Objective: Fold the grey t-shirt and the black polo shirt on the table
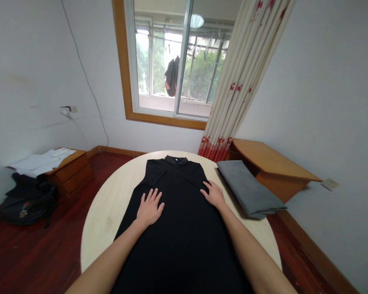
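A black collared garment (pixel 178 216) lies spread flat, its collar pointing toward the window. No sleeves show at its sides, and its lower end runs out of the picture at the bottom. My left hand (pixel 150 208) rests flat on the left part of the cloth, fingers spread. On the opposite side, my right hand (pixel 213 193) lies with fingers apart at the garment's right edge, below the shoulder. Neither hand grips the fabric. Close to my right hand is a folded grey cloth (pixel 248 185) on the table's right side.
The garment lies on a round pale table (pixel 107 220). A wooden desk (pixel 272 159) stands behind it at right, beside a floral curtain (pixel 233 85). At left are a low drawer cabinet (pixel 73 175) with papers (pixel 41 161) and a black backpack (pixel 27 202) on the floor.
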A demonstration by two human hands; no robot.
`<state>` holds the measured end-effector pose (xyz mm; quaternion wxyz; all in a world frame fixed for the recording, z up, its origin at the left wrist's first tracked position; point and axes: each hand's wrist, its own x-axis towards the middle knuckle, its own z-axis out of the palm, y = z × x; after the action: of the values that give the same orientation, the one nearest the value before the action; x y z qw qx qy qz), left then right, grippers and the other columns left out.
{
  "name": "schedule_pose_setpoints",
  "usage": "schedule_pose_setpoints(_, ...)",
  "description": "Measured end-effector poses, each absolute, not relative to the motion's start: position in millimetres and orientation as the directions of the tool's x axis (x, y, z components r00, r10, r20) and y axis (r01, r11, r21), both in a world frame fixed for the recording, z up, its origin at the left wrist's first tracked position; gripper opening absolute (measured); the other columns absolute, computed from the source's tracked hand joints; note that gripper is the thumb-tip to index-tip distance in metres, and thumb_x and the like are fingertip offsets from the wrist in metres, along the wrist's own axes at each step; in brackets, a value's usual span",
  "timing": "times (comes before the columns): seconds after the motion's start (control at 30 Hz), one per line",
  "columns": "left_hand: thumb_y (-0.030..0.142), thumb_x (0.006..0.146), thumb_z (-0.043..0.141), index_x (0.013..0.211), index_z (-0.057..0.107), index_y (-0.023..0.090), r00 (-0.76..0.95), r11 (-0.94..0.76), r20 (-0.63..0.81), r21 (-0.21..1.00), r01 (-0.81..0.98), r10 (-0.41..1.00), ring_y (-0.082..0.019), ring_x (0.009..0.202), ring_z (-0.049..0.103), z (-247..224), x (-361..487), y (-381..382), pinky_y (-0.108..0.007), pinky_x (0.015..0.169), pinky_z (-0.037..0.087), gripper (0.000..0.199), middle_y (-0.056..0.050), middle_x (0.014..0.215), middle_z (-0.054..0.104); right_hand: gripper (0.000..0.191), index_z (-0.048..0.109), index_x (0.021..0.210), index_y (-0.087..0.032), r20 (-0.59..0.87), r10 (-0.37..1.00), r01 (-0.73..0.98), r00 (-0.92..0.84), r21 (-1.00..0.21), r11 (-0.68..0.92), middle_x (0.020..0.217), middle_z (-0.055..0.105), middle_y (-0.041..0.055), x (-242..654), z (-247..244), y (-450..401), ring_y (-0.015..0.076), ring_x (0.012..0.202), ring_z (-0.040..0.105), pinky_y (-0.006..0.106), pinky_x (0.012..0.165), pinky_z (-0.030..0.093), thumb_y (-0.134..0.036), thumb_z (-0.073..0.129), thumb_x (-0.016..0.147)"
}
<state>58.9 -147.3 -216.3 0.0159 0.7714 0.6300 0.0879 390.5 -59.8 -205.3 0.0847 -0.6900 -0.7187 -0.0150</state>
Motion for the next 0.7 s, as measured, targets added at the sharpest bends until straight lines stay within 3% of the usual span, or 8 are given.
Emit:
schedule_pose_setpoints(0.17, 0.049, 0.100, 0.030, 0.152, 0.037, 0.021, 0.203, -0.218, 0.112, 0.140, 0.966, 0.973, -0.028, 0.151, 0.018, -214, 58, -159, -0.054, 0.120, 0.018, 0.060, -0.007, 0.162, 0.026, 0.044, 0.060, 0.136, -0.028, 0.054, 0.998, 0.998, -0.019, -0.054, 0.022, 0.147, 0.049, 0.0100, 383, -194, -51, 0.0265, 0.133, 0.047, 0.041, 0.109, 0.037, -0.043, 0.041, 0.099)
schedule_pose_setpoints(0.27, 0.050, 0.100, 0.031, 0.152, 0.037, 0.022, 0.219, -0.231, 0.091, 0.153, 0.961, 0.971, -0.028, 0.151, 0.018, -210, 57, -162, -0.054, 0.120, 0.018, 0.060, -0.007, 0.162, 0.025, 0.051, 0.070, 0.122, -0.023, -0.036, 0.999, 0.999, 0.006, -0.049, -0.008, 0.130, 0.063, 0.0151, 385, -189, -27, 0.0318, 0.117, 0.060, 0.043, 0.096, 0.047, -0.058, 0.047, 0.093)
schedule_pose_setpoints(0.37, 0.050, 0.100, 0.031, 0.153, 0.037, 0.023, 0.215, -0.227, 0.088, 0.174, 0.958, 0.973, -0.028, 0.151, 0.018, -209, 56, -162, -0.054, 0.120, 0.018, 0.060, -0.007, 0.162, 0.025, 0.059, 0.076, 0.109, -0.019, -0.082, 0.996, 0.999, 0.022, -0.048, -0.026, 0.116, 0.070, 0.0180, 389, -185, 7, 0.0334, 0.108, 0.065, 0.044, 0.091, 0.049, -0.065, 0.043, 0.092)
schedule_pose_setpoints(0.53, 0.051, 0.099, 0.033, 0.152, 0.039, 0.024, 0.201, -0.215, 0.083, 0.221, 0.951, 0.976, -0.029, 0.150, 0.019, -210, 56, -159, -0.057, 0.120, 0.018, 0.059, -0.006, 0.162, 0.025, 0.049, 0.061, 0.135, -0.025, -0.053, 0.998, 0.996, -0.025, -0.083, 0.021, 0.141, 0.057, 0.0127, 392, -188, 65, 0.0272, 0.127, 0.056, 0.038, 0.104, 0.042, -0.049, 0.042, 0.097)
schedule_pose_setpoints(0.7, 0.052, 0.099, 0.035, 0.151, 0.039, 0.027, 0.190, -0.203, 0.075, 0.250, 0.947, 0.979, -0.030, 0.150, 0.020, -210, 57, -157, -0.058, 0.120, 0.019, 0.059, -0.004, 0.161, 0.026, 0.056, 0.046, 0.148, -0.017, -0.049, 0.997, 0.991, -0.065, -0.120, 0.058, 0.157, 0.038, 0.0137, 393, -205, 109, 0.0251, 0.143, 0.037, 0.035, 0.114, 0.032, -0.044, 0.040, 0.099)
